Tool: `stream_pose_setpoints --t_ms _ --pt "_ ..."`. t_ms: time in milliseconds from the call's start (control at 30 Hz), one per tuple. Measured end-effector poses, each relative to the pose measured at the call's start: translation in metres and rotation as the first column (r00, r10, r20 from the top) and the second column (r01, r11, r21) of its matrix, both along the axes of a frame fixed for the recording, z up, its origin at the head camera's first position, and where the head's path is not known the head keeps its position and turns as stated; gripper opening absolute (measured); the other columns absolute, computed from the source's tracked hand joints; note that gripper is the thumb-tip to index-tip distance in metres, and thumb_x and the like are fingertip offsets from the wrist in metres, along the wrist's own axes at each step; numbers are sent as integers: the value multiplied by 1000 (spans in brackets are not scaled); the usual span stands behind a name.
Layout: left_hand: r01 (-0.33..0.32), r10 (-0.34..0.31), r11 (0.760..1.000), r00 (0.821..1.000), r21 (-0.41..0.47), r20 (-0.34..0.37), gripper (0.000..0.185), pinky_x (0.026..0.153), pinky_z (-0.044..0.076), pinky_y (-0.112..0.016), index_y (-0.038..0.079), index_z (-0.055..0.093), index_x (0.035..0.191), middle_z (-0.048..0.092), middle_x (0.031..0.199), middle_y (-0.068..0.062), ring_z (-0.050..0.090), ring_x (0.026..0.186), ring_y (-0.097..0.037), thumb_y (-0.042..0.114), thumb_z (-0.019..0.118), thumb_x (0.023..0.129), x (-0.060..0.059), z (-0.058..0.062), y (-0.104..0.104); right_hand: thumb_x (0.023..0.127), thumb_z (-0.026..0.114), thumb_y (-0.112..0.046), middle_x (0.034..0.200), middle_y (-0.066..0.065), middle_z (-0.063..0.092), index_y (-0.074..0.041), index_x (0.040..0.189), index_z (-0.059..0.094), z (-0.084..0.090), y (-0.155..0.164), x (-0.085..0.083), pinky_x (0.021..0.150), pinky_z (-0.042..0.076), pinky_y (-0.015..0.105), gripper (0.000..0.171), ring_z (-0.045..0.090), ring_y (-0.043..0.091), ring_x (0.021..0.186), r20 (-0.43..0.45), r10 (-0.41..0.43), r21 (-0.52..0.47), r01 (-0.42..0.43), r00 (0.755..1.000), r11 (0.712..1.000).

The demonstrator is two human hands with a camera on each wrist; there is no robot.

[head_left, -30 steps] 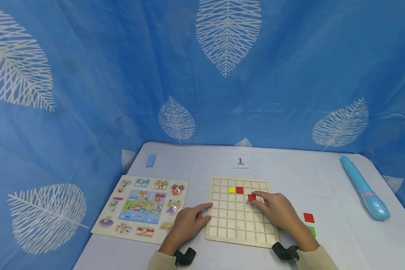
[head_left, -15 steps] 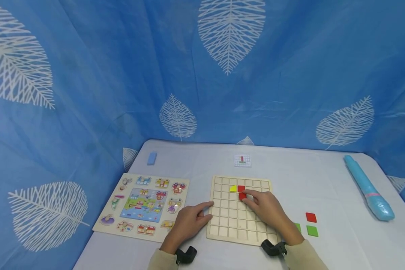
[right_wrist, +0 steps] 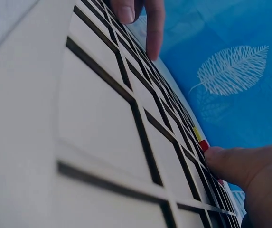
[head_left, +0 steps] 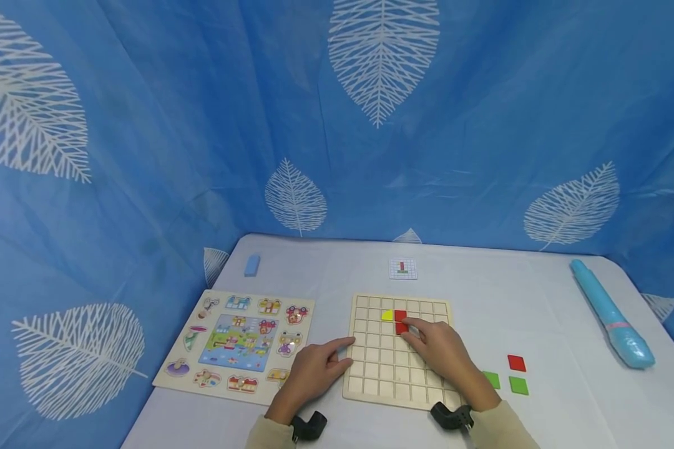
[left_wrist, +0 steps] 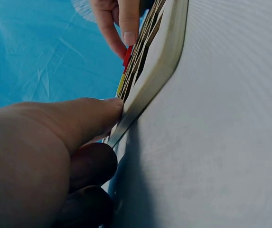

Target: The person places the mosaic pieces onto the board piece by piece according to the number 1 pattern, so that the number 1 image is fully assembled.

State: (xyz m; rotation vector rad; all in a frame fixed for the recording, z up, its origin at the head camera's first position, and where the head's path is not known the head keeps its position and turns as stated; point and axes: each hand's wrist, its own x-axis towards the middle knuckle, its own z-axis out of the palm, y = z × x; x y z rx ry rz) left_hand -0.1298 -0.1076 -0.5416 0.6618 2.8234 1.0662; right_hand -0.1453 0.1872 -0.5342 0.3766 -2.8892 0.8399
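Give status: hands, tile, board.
Left hand steadies the grid board by its left edge. Right hand fingertips press a red tile into the cell below another red tile, beside the yellow tile. Nothing in the way.

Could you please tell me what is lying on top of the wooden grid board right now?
On the grid board lie a yellow tile and two red tiles. The right hand covers several cells, hiding anything beneath.

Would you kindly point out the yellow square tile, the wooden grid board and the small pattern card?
Yellow square tile (head_left: 387, 315), head view, its centre.
Wooden grid board (head_left: 371, 368), head view, bare cells.
Small pattern card (head_left: 402, 269), head view, its middle.
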Motion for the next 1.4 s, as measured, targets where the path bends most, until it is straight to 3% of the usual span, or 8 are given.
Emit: stream_pose_setpoints --t_ms 400,933,1400 --pt "-8 8 1000 1000 7 -23 37 52 31 -21 26 70 133 44 58 19 34 48 1 32 72 97 1 1 1 91 79 -32 49 -14 32 -12 124 75 -1 -3 1 53 32 26 38 23 4 51 -6 -19 6 19 1000 1000" --pt "7 -6 1000 1000 7 -12 37 51 30 -21 26 69 134 44 58 19 35 47 1 33 71 98 1 0 0 92 79 -30 50 -15 30 -13 122 76 -3 -2 2 48 24 24 35 21 1 49 -20 -35 -41 34 999 999" --pt "4 -4 1000 1000 -11 -1 38 51 31 -21 28 68 135 45 59 19 36 48 0 35 71 98 0 -1 0 91 79 -31 50 -15 33 -15 125 75 0 7 7 54 31 25 38 21 2 51 19 -30 -40 30 999 999"
